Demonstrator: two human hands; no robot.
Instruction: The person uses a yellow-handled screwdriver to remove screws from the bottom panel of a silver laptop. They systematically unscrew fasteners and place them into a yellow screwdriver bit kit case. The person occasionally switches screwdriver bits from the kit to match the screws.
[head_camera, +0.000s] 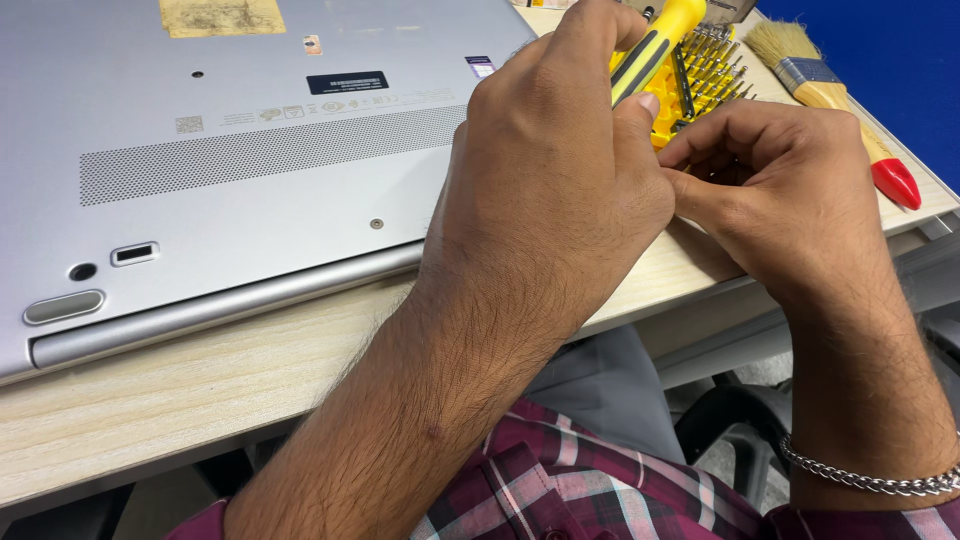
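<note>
From the head view, my left hand (560, 170) grips the yellow screwdriver (655, 45) closed, and my right hand (775, 175) pinches at its tip, fingers curled. The laptop (230, 150) lies bottom-up on the table (200, 385); I judge its screws are not yet removed.
</note>
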